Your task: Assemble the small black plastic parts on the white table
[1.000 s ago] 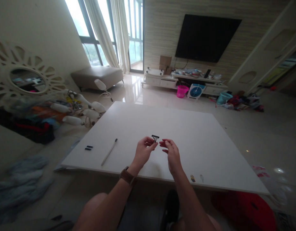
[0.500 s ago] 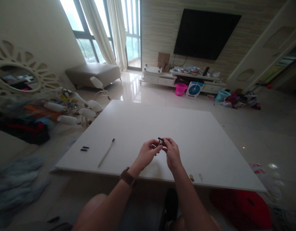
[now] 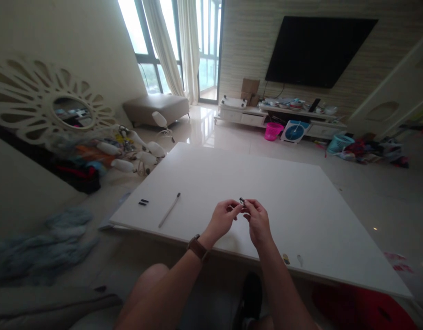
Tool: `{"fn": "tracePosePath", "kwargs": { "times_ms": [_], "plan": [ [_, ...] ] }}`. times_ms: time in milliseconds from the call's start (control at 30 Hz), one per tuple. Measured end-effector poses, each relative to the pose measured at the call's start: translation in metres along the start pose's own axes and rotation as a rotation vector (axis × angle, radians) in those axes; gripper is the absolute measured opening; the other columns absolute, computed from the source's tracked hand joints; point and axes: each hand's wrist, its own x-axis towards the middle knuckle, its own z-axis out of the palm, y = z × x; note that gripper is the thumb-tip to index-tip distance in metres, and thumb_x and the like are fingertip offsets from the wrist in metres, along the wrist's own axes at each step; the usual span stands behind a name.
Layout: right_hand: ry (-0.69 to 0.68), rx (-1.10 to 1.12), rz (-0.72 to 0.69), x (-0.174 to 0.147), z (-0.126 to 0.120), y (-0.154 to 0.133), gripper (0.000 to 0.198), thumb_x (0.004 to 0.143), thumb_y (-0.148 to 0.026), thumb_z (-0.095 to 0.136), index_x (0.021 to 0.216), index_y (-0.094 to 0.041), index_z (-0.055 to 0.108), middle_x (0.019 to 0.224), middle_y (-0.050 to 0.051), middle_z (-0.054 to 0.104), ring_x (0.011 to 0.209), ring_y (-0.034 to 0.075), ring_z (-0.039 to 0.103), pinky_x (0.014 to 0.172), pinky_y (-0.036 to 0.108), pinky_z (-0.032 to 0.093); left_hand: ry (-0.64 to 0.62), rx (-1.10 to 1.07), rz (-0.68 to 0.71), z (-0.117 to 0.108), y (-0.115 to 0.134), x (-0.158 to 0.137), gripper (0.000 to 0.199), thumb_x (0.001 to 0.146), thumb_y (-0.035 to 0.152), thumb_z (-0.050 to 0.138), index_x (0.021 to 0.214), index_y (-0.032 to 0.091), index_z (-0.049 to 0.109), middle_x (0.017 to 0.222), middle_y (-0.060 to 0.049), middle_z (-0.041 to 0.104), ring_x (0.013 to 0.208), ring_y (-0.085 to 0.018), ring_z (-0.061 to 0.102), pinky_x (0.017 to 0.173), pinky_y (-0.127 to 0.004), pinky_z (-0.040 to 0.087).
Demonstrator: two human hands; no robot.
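Observation:
Above the near part of the white table [image 3: 211, 169], my left hand [image 3: 223, 217] and my right hand [image 3: 258, 220] meet fingertip to fingertip. Both are closed on a small black and silver piece [image 3: 242, 200], too small and partly covered for its kind to show. Left of my hands a thin grey stick with a black tip [image 3: 170, 210] lies on the table. Farther left are two short black pieces [image 3: 143, 202]. By the near edge, right of my right forearm, lie a small yellow and dark item [image 3: 286, 259] and a small clear item [image 3: 300, 261].
A lamp with several white shades [image 3: 147, 158] stands beyond the table's left edge. Grey fluffy cloth [image 3: 67, 229] lies on the floor at left. A red object [image 3: 365, 307] sits below the near right edge. Past the far edge are a pink basket [image 3: 273, 131] and a blue fan [image 3: 295, 131].
My view has turned left, so the room and table appear shifted right. Both hands still hold the small piece, which now looks tilted differently between the fingertips.

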Motion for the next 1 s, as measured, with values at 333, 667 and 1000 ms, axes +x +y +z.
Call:
{"fn": "tracePosePath", "kwargs": {
  "times_ms": [333, 667, 1000],
  "plan": [
    [-0.01, 0.112, 0.077, 0.005, 0.006, 0.01, 0.028, 0.06, -0.037, 0.082, 0.075, -0.021, 0.065, 0.068, -0.003, 0.065, 0.063, 0.011, 0.055, 0.058, 0.022, 0.04, 0.035, 0.158, 0.028, -0.009, 0.007, 0.0, 0.023, 0.086, 0.036, 0.063, 0.081, 0.015, 0.07, 0.075, -0.003, 0.069, 0.062, -0.012, 0.056, 0.058, -0.023, 0.042],
    [-0.05, 0.12, 0.046, 0.013, 0.017, 0.017, 0.027, 0.064, -0.038, 0.082, 0.074, -0.02, 0.065, 0.067, -0.003, 0.063, 0.06, 0.011, 0.053, 0.058, 0.023, 0.04, 0.027, 0.228, 0.032, -0.025, 0.007, 0.009, 0.025, 0.086, 0.037, 0.063, 0.078, 0.015, 0.071, 0.073, -0.003, 0.069, 0.059, -0.012, 0.055, 0.058, -0.023, 0.04],
    [0.008, 0.11, -0.004, 0.004, 0.003, 0.012, 0.027, 0.066, -0.039, 0.08, 0.077, -0.02, 0.065, 0.069, -0.001, 0.066, 0.059, 0.011, 0.054, 0.059, 0.025, 0.039, -0.006, 0.103, 0.005, -0.022, 0.004, -0.002, 0.031, 0.083, 0.046, 0.065, 0.079, 0.015, 0.069, 0.071, -0.003, 0.064, 0.058, -0.012, 0.054, 0.053, -0.023, 0.039]
  ]
}}
